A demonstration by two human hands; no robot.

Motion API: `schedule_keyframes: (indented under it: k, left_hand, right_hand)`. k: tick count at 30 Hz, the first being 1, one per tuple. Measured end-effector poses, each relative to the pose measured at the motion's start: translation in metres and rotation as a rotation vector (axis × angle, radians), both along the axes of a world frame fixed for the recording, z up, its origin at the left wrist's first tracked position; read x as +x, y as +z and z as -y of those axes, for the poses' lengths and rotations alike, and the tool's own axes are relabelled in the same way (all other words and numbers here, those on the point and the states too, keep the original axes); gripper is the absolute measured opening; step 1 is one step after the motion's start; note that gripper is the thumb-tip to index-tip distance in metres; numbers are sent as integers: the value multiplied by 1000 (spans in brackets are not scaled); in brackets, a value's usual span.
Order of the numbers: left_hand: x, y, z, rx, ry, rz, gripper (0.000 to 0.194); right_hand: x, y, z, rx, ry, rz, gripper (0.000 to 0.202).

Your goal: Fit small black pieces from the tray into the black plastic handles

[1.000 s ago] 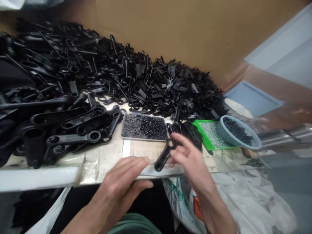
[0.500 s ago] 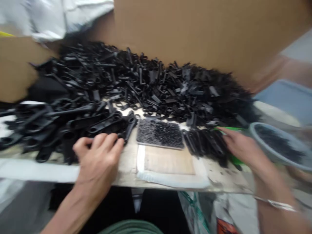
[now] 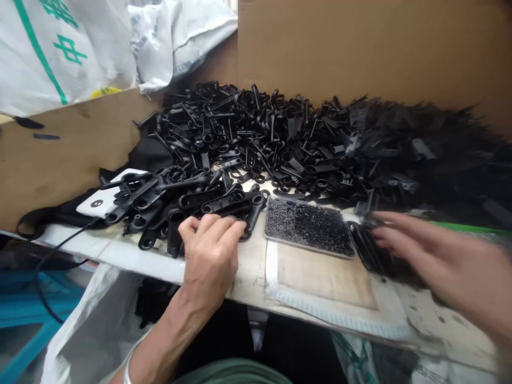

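Note:
My left hand [image 3: 212, 256] rests at the near edge of a pile of larger black plastic arms [image 3: 160, 197], its fingers curled down; what they hold, if anything, is hidden. My right hand [image 3: 436, 256], blurred, is over a row of black parts [image 3: 366, 245] at the right, its fingertips near them; whether it grips one cannot be made out. Between the hands lies a clear tray [image 3: 308, 224] filled with tiny dark pieces. In front of the tray is a tan board [image 3: 326, 277] on a white sheet.
Behind spreads a large heap of black parts [image 3: 248, 128] against a cardboard wall [image 3: 360, 48]. A white device [image 3: 102, 200] with a cable lies at left. White bags [image 3: 92, 48] hang above it. A green edge [image 3: 472, 228] shows at right.
The view has swung left, so the table's things appear farther right. My right hand has moved from beside the green container to over the row of parts. My left hand stays at the pile's edge.

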State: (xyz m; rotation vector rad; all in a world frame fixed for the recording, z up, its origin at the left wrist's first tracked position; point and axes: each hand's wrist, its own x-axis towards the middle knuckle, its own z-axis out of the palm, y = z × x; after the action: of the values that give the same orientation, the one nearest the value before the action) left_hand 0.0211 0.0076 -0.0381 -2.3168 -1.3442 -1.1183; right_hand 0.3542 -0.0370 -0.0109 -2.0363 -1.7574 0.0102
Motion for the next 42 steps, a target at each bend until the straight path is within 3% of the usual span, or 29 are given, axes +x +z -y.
schedule_keyframes:
  k: [3,6,11,15,19,24,29,31,37,42]
  left_hand:
    - [-2,5,3,99,-23,118,16]
    - [-3,1,16,170,-185,96,19]
    - [4,-13,40,118,-576,-89,29]
    - [12,-17,42,1,-716,-174,24]
    - [23,-18,37,-50,-737,-191,23]
    - [24,-16,37,-255,-781,24,24]
    - [11,-14,28,-316,-631,-84,33]
    - [9,-14,24,-361,-628,-74,33]
    - [15,-10,13,-727,-642,-40,24]
    - [24,-8,5,-877,-612,-52,26]
  right_hand:
    - [-68,6,-16,-73,196,-160,34]
    - [-105,2,-26,-163,327,-297,31]
    - [-124,-4,-23,-375,343,-893,40]
    - [-122,-11,-6,-437,327,-1073,48]
    - [-118,-18,10,-505,338,-1105,41]
    - [-111,-25,15,-589,320,-1191,36]
    - [-107,-27,16,-643,295,-1377,33]
    - [-105,-28,17,-701,271,-1442,38]
    - [-92,-24,22,-581,210,-1244,46]
    - [-97,-23,19,-662,162,-1114,33]
